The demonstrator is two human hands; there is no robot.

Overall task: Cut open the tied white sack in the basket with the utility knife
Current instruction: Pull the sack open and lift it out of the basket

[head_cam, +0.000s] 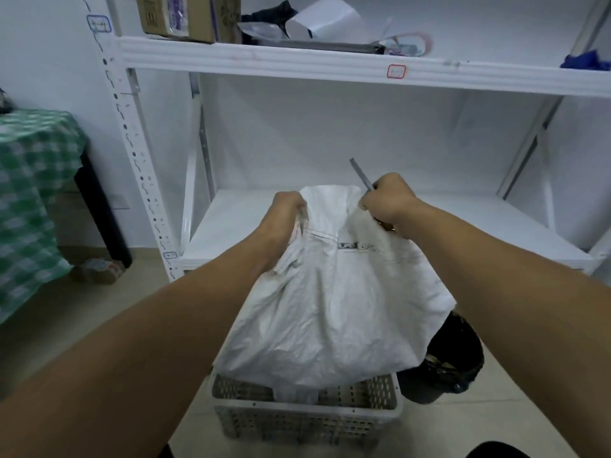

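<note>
Below my view, white sack [330, 309] stands in basket [307, 414]. My left hand [284, 213] grips sack top, left side. My right hand [386, 203] clenches utility knife [362, 175] at right side, blade upward.

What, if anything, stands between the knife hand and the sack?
Nothing visible. The right hand, gripping the utility knife, is right at the white sack, against its top edge; the left hand grips the other side.
</note>
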